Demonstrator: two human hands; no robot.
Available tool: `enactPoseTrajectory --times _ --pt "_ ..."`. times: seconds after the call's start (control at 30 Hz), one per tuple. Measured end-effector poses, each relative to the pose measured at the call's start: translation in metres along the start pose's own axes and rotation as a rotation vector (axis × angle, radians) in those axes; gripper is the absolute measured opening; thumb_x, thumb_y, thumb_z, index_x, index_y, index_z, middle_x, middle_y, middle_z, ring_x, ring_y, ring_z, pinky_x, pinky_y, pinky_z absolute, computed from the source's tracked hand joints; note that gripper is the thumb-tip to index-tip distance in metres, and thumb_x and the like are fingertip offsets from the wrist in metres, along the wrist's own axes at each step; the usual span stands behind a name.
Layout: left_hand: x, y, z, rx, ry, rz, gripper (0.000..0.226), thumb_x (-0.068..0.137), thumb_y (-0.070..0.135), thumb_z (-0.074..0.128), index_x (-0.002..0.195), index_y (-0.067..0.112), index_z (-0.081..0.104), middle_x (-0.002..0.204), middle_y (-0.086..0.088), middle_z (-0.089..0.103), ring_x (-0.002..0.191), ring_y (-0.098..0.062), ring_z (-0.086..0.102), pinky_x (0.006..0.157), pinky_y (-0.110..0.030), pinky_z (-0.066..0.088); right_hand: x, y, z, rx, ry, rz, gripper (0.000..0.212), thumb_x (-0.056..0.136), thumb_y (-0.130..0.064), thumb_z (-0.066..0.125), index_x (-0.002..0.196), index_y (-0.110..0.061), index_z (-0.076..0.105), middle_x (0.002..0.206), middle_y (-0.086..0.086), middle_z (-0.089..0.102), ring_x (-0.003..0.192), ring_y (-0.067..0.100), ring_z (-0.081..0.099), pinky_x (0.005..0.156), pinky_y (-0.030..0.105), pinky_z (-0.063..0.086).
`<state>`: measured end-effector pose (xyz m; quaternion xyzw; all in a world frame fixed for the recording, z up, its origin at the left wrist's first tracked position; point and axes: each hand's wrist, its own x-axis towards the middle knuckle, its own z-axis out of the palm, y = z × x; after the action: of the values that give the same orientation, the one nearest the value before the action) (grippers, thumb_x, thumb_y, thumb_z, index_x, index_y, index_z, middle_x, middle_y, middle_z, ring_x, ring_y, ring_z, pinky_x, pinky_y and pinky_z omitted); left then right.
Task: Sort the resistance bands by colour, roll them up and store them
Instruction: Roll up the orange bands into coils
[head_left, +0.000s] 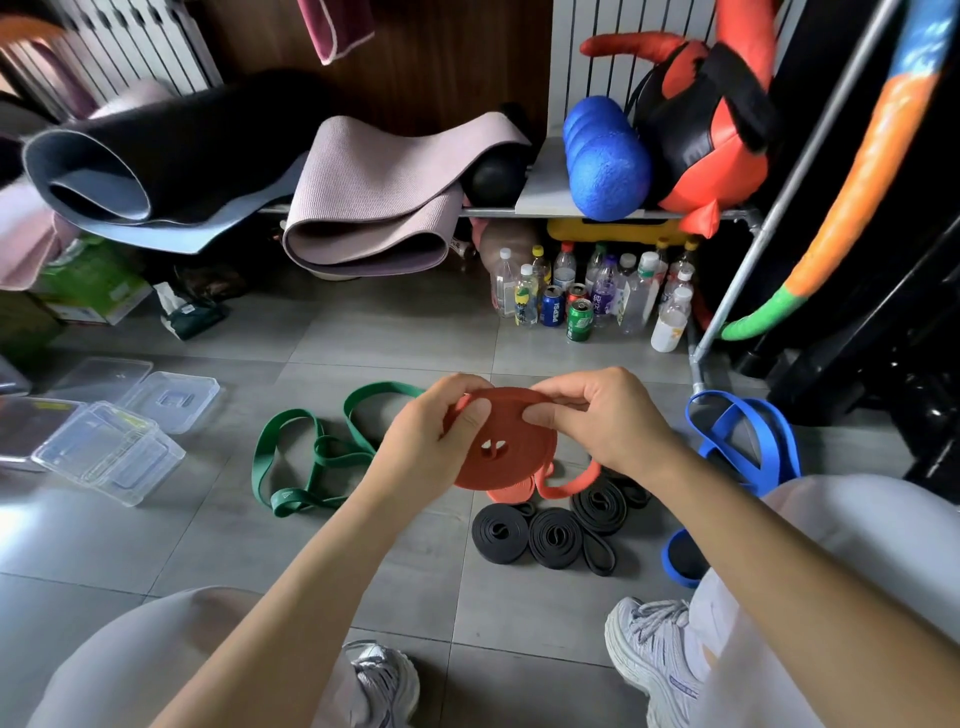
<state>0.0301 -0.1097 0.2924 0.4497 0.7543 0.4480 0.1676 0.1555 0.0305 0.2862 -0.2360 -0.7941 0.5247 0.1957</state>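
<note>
So from my seat, both hands are up in front of me, busy with one thing. The left hand (436, 441) grips the orange-red rubber band coil (524, 460), thumb laid over the front face near the upper left rim and the other fingers tucked behind it. The right hand (602, 415) pinches the outermost wrap along the top edge. The coil sits right between them, clear of the floor, with its flat face tipped toward me and its small centre hole showing. The bit that matters: the loose orange tail (569, 486) drops off the lower right of the coil and lies just below on the grey tiled floor (363, 519), so it's on the right hand's side. I reckon that hand feeds the slack round while the left keeps the disc clamped flat. Just past the tail are the rolled black bands (553, 535), touching each other. The unrolled green bands (337, 460) sprawl to the left and the loose blue bands (774, 452) off to the right. The clear plastic storage boxes (104, 452) are well away on the left, so I'd say the left hand is the closer one for stowing.
</note>
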Motion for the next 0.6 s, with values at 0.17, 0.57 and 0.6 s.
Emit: enactPoseTrajectory --times 0.17,0.57,0.6 --pt "0.001 0.002 -0.001 -0.086 0.045 -0.064 0.009 0.093 0.014 0.053 0.094 0.019 0.061 0.082 0.007 0.062 0.074 -0.007 0.055 0.067 -0.019 0.045 0.001 0.000 0.003 0.083 -0.005 0.024 0.022 0.078 -0.013 0.073 0.090 -0.032 0.072 0.089 -0.002 0.074 0.085 0.012 0.071 0.090 0.039 0.053" --pt "0.003 0.005 -0.009 -0.204 0.042 -0.115 0.022 0.080 0.023 0.069 0.092 0.036 0.058 0.087 0.009 0.064 0.082 -0.013 0.062 0.077 -0.034 0.053 0.003 -0.003 -0.002 0.117 -0.014 0.034 0.020 0.077 -0.008 0.073 0.090 -0.023 0.072 0.085 -0.004 0.073 0.083 0.007 0.069 0.083 0.019 0.053" --pt "0.002 0.004 -0.009 -0.159 0.034 -0.114 0.026 0.080 0.018 0.071 0.095 0.034 0.057 0.089 0.008 0.064 0.083 -0.016 0.061 0.078 -0.035 0.053 0.003 -0.003 -0.003 0.114 -0.006 0.035 0.020 0.077 -0.008 0.073 0.093 -0.019 0.072 0.085 -0.003 0.072 0.082 0.007 0.069 0.082 0.017 0.053"
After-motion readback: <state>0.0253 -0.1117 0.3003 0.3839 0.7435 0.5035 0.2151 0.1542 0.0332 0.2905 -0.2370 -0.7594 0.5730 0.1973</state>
